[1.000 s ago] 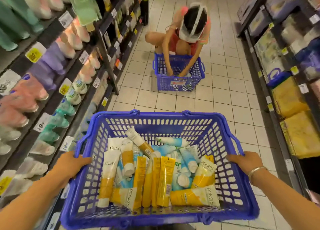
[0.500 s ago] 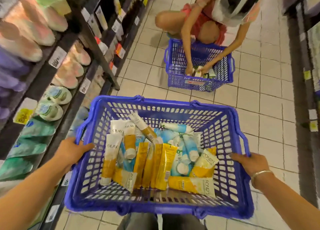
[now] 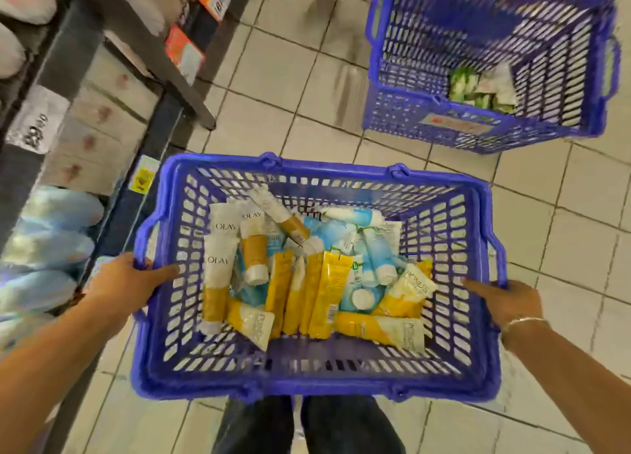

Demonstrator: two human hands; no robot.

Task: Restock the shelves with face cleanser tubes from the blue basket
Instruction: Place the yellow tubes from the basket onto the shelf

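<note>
Since a second ago the view is tilting downward — the crouching person is slipping out at the top, and only their second basket (image 3: 491,64) is showing at upper right. Centre frame, the blue basket (image 3: 317,382) is being carried above the tiled floor (image 3: 273,78), face cleanser tubes (image 3: 307,276) piled inside. Left hand (image 3: 126,279) is gripping the basket's left rim, thumb curling over the edge; right hand (image 3: 505,303) is gripping the right rim likewise — a bracelet (image 3: 524,322) is circling that wrist. Shelves (image 3: 85,119) are running along the left edge.
</note>
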